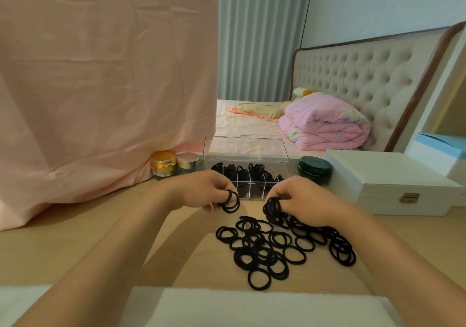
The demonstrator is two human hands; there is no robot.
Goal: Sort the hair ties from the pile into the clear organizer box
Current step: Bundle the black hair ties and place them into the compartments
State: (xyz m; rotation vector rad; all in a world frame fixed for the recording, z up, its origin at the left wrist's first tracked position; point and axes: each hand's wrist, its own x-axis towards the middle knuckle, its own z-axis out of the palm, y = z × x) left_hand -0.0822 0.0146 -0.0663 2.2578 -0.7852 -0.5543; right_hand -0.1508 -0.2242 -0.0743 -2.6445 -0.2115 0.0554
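Observation:
A pile of black hair ties point(277, 248) lies spread on the wooden table in front of me. Behind it stands the clear organizer box point(245, 150) with its lid up; its compartments hold several black ties. My left hand point(204, 190) pinches a small bunch of black hair ties point(230, 201) just in front of the box. My right hand point(305, 200) grips a thicker stack of black ties point(272, 209) at the pile's far edge, its fingers curled round them.
A gold jar point(163, 166) and a pink-lidded jar point(188, 162) stand left of the box, against a pink cloth point(100, 87). A dark green jar point(314, 169) and a white case point(388, 183) sit to the right. A white towel point(227, 306) lies nearest me.

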